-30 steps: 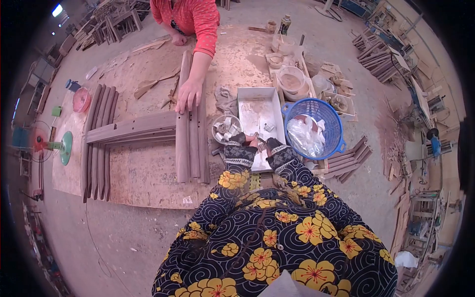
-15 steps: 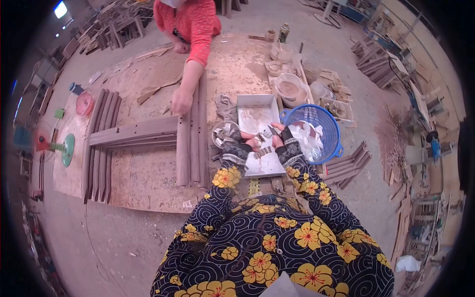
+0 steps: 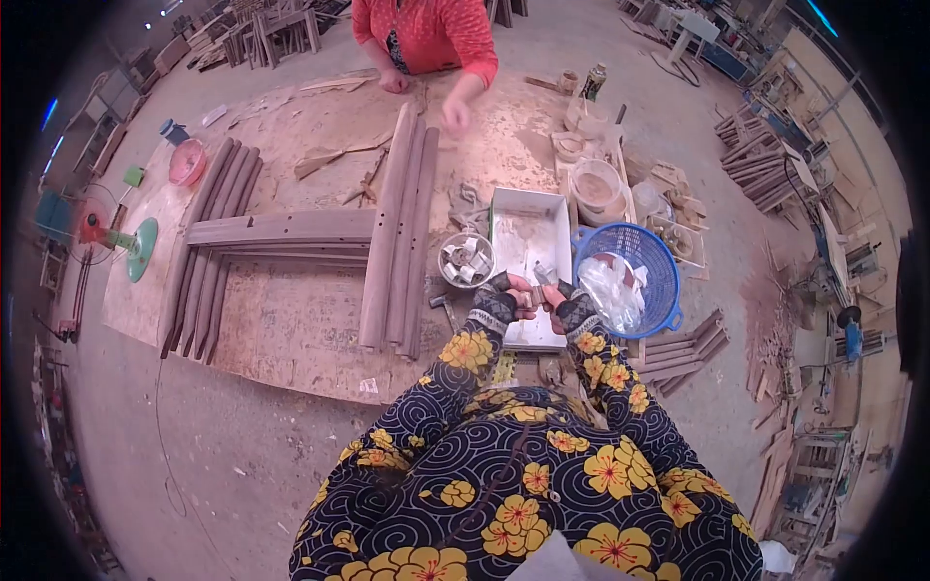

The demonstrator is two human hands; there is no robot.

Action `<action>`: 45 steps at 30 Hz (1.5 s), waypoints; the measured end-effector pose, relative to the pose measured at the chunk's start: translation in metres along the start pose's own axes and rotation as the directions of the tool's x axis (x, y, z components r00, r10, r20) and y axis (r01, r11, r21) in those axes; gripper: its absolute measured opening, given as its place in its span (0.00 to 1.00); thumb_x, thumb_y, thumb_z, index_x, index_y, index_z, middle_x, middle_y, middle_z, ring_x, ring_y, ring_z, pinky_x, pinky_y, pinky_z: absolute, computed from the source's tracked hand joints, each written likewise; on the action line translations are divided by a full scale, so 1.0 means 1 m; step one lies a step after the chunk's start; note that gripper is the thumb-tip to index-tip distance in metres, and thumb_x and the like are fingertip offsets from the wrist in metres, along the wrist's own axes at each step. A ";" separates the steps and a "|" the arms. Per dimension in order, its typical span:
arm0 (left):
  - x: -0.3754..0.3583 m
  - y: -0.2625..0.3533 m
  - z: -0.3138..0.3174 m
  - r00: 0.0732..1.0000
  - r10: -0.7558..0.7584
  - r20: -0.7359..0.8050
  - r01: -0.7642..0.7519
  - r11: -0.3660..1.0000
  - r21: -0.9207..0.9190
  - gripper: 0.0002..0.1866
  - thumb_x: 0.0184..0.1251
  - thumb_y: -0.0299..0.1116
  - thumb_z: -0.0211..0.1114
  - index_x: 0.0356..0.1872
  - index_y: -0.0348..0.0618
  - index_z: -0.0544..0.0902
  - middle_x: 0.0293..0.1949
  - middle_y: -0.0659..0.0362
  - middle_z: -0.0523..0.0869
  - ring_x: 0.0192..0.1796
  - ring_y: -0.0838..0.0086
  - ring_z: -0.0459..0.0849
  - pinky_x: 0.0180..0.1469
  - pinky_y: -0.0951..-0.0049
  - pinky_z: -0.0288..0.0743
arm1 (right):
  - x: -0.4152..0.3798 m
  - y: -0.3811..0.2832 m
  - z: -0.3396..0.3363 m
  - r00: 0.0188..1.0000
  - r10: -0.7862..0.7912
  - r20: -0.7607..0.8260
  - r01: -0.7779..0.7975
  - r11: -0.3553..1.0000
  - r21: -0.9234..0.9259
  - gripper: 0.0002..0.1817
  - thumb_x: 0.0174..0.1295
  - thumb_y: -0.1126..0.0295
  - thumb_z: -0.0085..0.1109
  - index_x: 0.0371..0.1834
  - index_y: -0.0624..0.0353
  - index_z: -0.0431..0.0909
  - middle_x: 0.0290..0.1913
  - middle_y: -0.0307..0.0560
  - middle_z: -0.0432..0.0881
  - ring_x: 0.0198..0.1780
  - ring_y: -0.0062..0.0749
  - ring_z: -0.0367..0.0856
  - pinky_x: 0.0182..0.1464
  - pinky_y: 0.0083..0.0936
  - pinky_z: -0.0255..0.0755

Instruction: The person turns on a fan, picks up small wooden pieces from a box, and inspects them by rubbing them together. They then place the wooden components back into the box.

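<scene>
My left hand [image 3: 519, 294] and my right hand [image 3: 552, 295] are close together over the front part of a white box [image 3: 532, 218], fingers closed. Between them is a small greyish piece [image 3: 538, 294], too small and partly hidden to name; both hands appear to grip it. To the left of my left hand stands a round bowl [image 3: 466, 282] filled with pale, shiny curled pieces. Right of the box, near my right hand, is a blue plastic basket [image 3: 668, 281] with clear plastic bags [image 3: 612, 300] inside.
Dark wooden bars [image 3: 383, 252] and a joined wooden frame [image 3: 281, 229] lie across the table's left. Tubs [image 3: 596, 184] stand behind the basket. A person in a red top [image 3: 426, 39] stands at the far side, one hand [image 3: 455, 115] over the table. A green-based fan [image 3: 142, 247] stands left.
My hands have drawn together, and my left hand is off the bowl's edge. The other person's hand has moved back from the bars. The bars nearest that person have shifted, and my view has turned.
</scene>
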State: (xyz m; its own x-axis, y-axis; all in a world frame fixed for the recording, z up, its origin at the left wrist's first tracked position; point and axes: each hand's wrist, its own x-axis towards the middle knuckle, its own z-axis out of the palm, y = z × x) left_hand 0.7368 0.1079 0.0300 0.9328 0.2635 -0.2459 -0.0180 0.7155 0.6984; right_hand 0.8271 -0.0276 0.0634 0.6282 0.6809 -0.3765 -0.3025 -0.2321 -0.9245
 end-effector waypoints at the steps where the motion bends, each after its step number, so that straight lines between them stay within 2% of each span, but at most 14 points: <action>1: 0.002 -0.006 -0.005 0.998 -0.038 0.044 0.041 0.996 -0.083 0.06 0.51 0.23 0.58 0.31 0.38 0.71 0.26 0.55 0.76 0.26 0.68 0.80 0.26 0.70 0.80 | 0.001 0.004 -0.011 0.989 0.113 0.096 -0.115 0.993 0.011 0.15 0.59 0.56 0.48 0.26 0.57 0.71 0.11 0.32 0.64 0.09 0.18 0.57 0.11 0.16 0.51; 8: -0.006 -0.044 -0.020 0.995 -0.099 0.031 0.102 0.985 -0.136 0.11 0.49 0.18 0.61 0.31 0.40 0.68 0.32 0.52 0.76 0.33 0.62 0.80 0.33 0.64 0.80 | -0.010 0.029 -0.016 0.986 0.163 -0.020 -0.164 0.982 -0.089 0.16 0.58 0.55 0.48 0.21 0.55 0.70 0.12 0.32 0.64 0.10 0.17 0.60 0.12 0.17 0.54; 9: -0.008 -0.045 -0.026 0.994 -0.096 0.052 0.103 0.981 -0.162 0.12 0.48 0.18 0.60 0.33 0.38 0.69 0.34 0.51 0.76 0.34 0.62 0.80 0.36 0.63 0.80 | -0.006 0.035 -0.018 0.986 0.154 -0.069 -0.166 0.962 -0.219 0.15 0.57 0.56 0.50 0.23 0.56 0.72 0.14 0.38 0.69 0.14 0.26 0.68 0.17 0.23 0.62; 12: -0.003 -0.054 -0.037 0.978 -0.155 -0.138 0.188 0.941 0.281 0.14 0.47 0.18 0.61 0.36 0.39 0.70 0.33 0.50 0.79 0.36 0.65 0.80 0.37 0.70 0.78 | -0.010 0.048 -0.019 0.887 -0.458 -0.064 0.244 0.580 -0.777 0.14 0.55 0.57 0.52 0.27 0.58 0.74 0.19 0.47 0.74 0.23 0.39 0.75 0.27 0.29 0.68; 13: 0.000 -0.066 -0.047 0.999 0.039 -0.024 -0.013 0.755 0.656 0.16 0.46 0.23 0.63 0.39 0.39 0.73 0.34 0.53 0.78 0.36 0.70 0.79 0.39 0.73 0.74 | -0.014 0.051 -0.019 0.885 -0.461 -0.071 0.238 0.577 -0.782 0.13 0.55 0.58 0.52 0.28 0.58 0.74 0.21 0.48 0.75 0.26 0.41 0.75 0.30 0.31 0.68; 14: 0.000 -0.064 -0.043 0.999 0.014 -0.029 0.014 0.627 0.779 0.17 0.43 0.27 0.65 0.39 0.41 0.75 0.32 0.55 0.79 0.35 0.70 0.78 0.39 0.74 0.71 | -0.019 0.053 -0.020 0.883 -0.464 -0.077 0.232 0.572 -0.787 0.13 0.55 0.58 0.51 0.30 0.58 0.75 0.24 0.50 0.76 0.29 0.42 0.75 0.32 0.32 0.68; 16: 0.011 -0.068 -0.042 0.951 0.270 0.148 -0.210 0.217 0.953 0.19 0.42 0.31 0.65 0.39 0.42 0.75 0.33 0.55 0.79 0.36 0.66 0.78 0.41 0.71 0.70 | -0.019 0.045 -0.024 0.863 -0.500 -0.072 0.247 0.542 -0.803 0.13 0.54 0.59 0.51 0.32 0.57 0.75 0.29 0.53 0.77 0.34 0.46 0.76 0.37 0.34 0.68; 17: 0.010 -0.052 -0.024 0.931 0.323 0.171 -0.245 0.203 0.948 0.18 0.42 0.34 0.63 0.39 0.44 0.75 0.33 0.53 0.79 0.38 0.62 0.77 0.43 0.68 0.69 | -0.024 0.039 -0.024 0.884 -0.463 -0.065 0.242 0.571 -0.784 0.12 0.55 0.60 0.50 0.32 0.57 0.75 0.31 0.54 0.77 0.36 0.48 0.75 0.39 0.36 0.67; 18: 0.046 -0.083 -0.046 0.964 0.244 0.104 -0.171 0.276 0.946 0.17 0.42 0.34 0.62 0.38 0.45 0.75 0.36 0.51 0.78 0.42 0.61 0.76 0.45 0.67 0.68 | -0.021 0.046 -0.029 0.887 -0.456 -0.067 0.221 0.548 -0.806 0.12 0.55 0.61 0.49 0.33 0.57 0.75 0.32 0.54 0.77 0.37 0.45 0.75 0.40 0.34 0.67; 22: 0.095 -0.072 -0.014 0.974 0.215 0.076 -0.050 -0.125 0.991 0.25 0.39 0.33 0.62 0.46 0.43 0.71 0.41 0.49 0.76 0.46 0.56 0.74 0.49 0.63 0.67 | -0.030 0.047 -0.037 0.862 -0.506 -0.035 0.271 0.519 -0.810 0.11 0.56 0.63 0.49 0.34 0.58 0.75 0.32 0.51 0.77 0.37 0.41 0.75 0.41 0.32 0.67; 27: 0.120 -0.042 0.027 0.994 -0.103 0.041 -0.080 -0.411 0.908 0.32 0.38 0.32 0.66 0.53 0.50 0.68 0.49 0.47 0.71 0.54 0.55 0.69 0.53 0.63 0.65 | -0.056 0.038 -0.040 0.795 -0.606 -0.021 0.391 0.538 -0.747 0.10 0.56 0.66 0.49 0.35 0.59 0.75 0.32 0.48 0.77 0.37 0.36 0.75 0.41 0.29 0.67; 34: 0.124 -0.074 0.005 0.968 -0.136 0.209 -0.242 -0.311 0.919 0.19 0.48 0.35 0.58 0.45 0.47 0.72 0.44 0.49 0.75 0.48 0.57 0.73 0.50 0.61 0.66 | -0.076 0.041 -0.027 0.833 -0.547 -0.087 0.352 0.644 -0.679 0.08 0.56 0.69 0.51 0.34 0.61 0.76 0.30 0.46 0.77 0.35 0.32 0.75 0.41 0.26 0.67; 38: 0.091 -0.054 0.003 0.972 0.154 0.176 -0.080 -0.487 0.870 0.18 0.46 0.38 0.60 0.42 0.50 0.74 0.44 0.51 0.75 0.51 0.60 0.71 0.52 0.58 0.61 | -0.074 0.031 -0.008 0.869 -0.492 -0.054 0.356 0.698 -0.621 0.08 0.55 0.70 0.51 0.34 0.61 0.76 0.30 0.47 0.77 0.35 0.32 0.75 0.40 0.26 0.67; 45: 0.052 -0.040 -0.005 0.995 -0.030 0.096 -0.100 -0.414 0.905 0.20 0.47 0.39 0.59 0.43 0.45 0.73 0.44 0.48 0.75 0.49 0.59 0.72 0.52 0.61 0.62 | -0.059 0.021 0.020 0.863 -0.492 0.115 0.438 0.615 -0.655 0.08 0.55 0.70 0.50 0.35 0.59 0.75 0.28 0.46 0.75 0.33 0.31 0.74 0.38 0.23 0.66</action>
State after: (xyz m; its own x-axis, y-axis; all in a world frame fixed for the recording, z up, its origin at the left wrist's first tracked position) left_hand 0.7843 0.0966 -0.0142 0.9632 0.1787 -0.2007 0.2399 -0.9081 0.3431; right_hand 0.7697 -0.0589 0.0676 0.6082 0.7818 0.1372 0.5592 -0.2994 -0.7731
